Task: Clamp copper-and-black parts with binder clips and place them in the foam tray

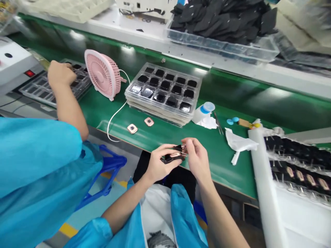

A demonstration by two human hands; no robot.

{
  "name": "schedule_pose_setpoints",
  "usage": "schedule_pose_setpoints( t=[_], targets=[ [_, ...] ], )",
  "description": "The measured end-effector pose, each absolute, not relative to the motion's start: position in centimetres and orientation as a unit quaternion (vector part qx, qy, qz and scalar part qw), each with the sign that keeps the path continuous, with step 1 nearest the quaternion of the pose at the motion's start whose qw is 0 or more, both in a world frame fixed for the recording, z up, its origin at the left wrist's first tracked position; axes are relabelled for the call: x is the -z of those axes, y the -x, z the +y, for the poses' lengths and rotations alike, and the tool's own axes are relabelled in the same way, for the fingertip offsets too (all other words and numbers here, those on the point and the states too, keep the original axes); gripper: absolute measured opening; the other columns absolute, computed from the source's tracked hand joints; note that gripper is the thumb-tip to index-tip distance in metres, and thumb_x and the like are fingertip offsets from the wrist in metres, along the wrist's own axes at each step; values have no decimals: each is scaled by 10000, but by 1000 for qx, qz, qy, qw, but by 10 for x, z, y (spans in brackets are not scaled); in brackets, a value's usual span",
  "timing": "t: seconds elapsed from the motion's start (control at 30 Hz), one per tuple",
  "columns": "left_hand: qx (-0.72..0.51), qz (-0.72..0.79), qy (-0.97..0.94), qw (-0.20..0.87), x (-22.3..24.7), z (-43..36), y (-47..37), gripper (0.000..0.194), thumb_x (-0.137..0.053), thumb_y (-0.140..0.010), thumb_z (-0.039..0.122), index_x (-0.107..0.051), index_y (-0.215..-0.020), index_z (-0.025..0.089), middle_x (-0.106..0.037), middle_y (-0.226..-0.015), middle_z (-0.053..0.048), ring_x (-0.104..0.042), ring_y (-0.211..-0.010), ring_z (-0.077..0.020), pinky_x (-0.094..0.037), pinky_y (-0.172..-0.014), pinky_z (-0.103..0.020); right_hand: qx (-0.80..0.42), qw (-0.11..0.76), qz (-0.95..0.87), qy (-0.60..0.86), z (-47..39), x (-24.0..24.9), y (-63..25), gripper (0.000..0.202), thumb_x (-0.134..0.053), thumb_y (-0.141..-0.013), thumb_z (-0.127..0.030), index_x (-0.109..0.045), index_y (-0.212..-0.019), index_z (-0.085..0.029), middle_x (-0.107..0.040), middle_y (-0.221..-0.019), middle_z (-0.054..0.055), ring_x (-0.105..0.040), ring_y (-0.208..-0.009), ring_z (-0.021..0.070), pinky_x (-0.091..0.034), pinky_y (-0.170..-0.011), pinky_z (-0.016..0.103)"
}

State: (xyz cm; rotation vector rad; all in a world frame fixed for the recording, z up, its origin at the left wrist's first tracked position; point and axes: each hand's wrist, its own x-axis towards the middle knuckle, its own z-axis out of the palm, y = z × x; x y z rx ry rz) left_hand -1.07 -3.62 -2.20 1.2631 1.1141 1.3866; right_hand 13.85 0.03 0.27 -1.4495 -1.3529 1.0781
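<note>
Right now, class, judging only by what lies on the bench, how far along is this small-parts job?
Done, it seems: two small copper-rimmed parts lie loose on the green belt. In hand: the left hand and right hand together hold a small black piece at the bench edge. Left: the stacked tray holds many black parts, though whether those are finished cannot be told.

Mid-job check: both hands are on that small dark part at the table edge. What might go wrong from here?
1. The small dark part is pinched between the left hand and right hand over the green table edge; a slip would likely drop it to the lap or floor.
2. Two loose copper-coloured pieces lie beside the fan's white cable; a tug on the cable might sweep them off.
3. A co-worker's arm reaches close by on the left; elbows might collide.
</note>
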Motion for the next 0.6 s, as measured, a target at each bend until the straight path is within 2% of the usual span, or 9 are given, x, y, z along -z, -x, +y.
schedule_pose_setpoints(
  t=[0.1, 0.2, 0.33, 0.43, 0.6],
  targets=[
    [-570, 465, -555, 388, 15, -38, 5, 190, -802, -776, 175, -797, -960, 226, -747, -1134, -89, -717, -1054, -234, -564, -963, -356, -415, 434, -516, 611, 4, -5, -130, 590, -486, -967, -699, -600, -718, -176, -506, -599, -4, -478, -560, 139, -377, -530, 264],
    [-566, 467, -561, 382, 11, -37, 3, 181, -790, -794, 185, -793, -968, 235, -746, -1140, -87, -722, -1053, -244, -572, -969, -376, -398, 454, -508, 614, 6, -6, -126, 603, -484, -961, -707, -597, -693, -179, -524, -600, 5, -482, -559, 146, -371, -539, 273],
    [-548, 465, -555, 418, 6, -34, 8, 156, -791, -809, 207, -794, -962, 238, -733, -1153, -90, -706, -1069, -253, -556, -974, -386, -356, 466, -518, 623, 17, -7, -130, 610, -446, -987, -672, -569, -638, -186, -499, -569, 8, -461, -547, 149, -360, -557, 285],
    [-539, 482, -522, 452, 7, -29, 14, 128, -804, -798, 216, -790, -925, 220, -720, -1069, -86, -695, -1008, -237, -545, -925, -349, -304, 471, -515, 648, 32, -10, -139, 611, -443, -993, -639, -544, -595, -187, -484, -552, 9, -446, -549, 147, -338, -558, 289],
    [-515, 477, -492, 515, 19, -22, 21, 105, -777, -818, 218, -777, -922, 199, -719, -934, -59, -676, -877, -196, -528, -789, -278, -335, 395, -538, 665, 52, -12, -149, 610, -473, -973, -589, -547, -530, -175, -501, -511, 13, -466, -533, 143, -320, -557, 289]
  ],
)
